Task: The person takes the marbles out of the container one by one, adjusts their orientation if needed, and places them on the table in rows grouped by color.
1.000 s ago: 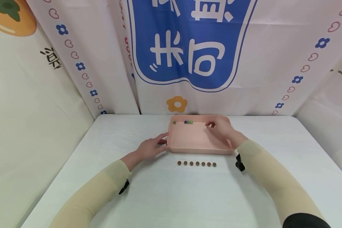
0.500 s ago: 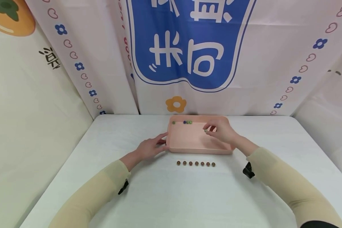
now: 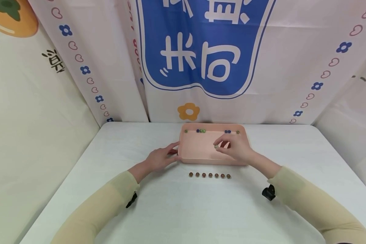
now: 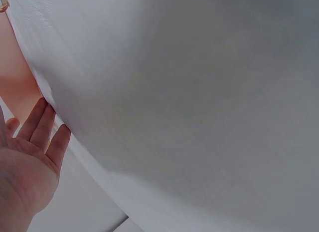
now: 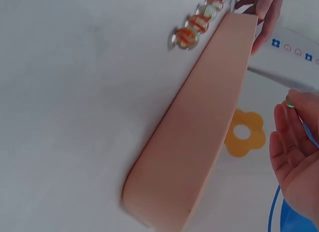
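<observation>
My right hand [image 3: 238, 147] is over the right half of the pink tray [image 3: 198, 149], pinching a small green glass marble [image 5: 290, 102] between thumb and fingertips. Along the tray's far wall lie several more marbles: a green one [image 3: 186, 131] at the left, a blue one [image 3: 198, 130] beside green ones [image 3: 203, 130], two blue ones [image 3: 227, 131] and a green one [image 3: 238, 132] at the right. At the tray's left side my left hand [image 3: 158, 159] touches the wall with extended fingers [image 4: 59, 144]. Just in front of the tray runs a row of orange-swirled marbles [image 5: 187, 37].
The tray and the row of marbles are on a white-covered table [image 3: 189, 210]. A printed cloth [image 3: 277, 74] hangs right behind the tray, along the table's far edge.
My right hand has come up from near the tray's far wall toward the near left, carrying the green marble. Marbles at the tray's far right now show. My left hand stays put.
</observation>
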Motion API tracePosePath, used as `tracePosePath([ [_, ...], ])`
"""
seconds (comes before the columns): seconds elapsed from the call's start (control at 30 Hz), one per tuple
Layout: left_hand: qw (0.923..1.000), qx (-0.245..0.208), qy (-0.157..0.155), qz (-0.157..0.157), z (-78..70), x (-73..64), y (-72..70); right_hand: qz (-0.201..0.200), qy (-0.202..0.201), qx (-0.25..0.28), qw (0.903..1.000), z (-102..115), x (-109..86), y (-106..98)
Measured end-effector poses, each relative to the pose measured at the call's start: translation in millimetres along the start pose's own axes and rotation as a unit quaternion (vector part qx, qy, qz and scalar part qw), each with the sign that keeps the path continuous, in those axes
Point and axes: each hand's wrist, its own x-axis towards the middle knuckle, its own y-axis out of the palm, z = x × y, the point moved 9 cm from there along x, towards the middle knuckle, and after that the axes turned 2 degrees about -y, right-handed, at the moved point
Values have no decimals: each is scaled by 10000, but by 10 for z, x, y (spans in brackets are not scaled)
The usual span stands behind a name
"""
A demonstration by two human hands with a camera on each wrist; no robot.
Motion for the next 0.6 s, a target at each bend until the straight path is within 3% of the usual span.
tracePosePath([
  [0.37, 10000, -46, 37, 17, 0, 10, 9, 550, -303, 475, 9969, 402, -26, 269],
  [0.6, 10000, -44, 17, 42, 4, 14, 9, 952, -453, 829, 9910, 516, -50, 539],
])
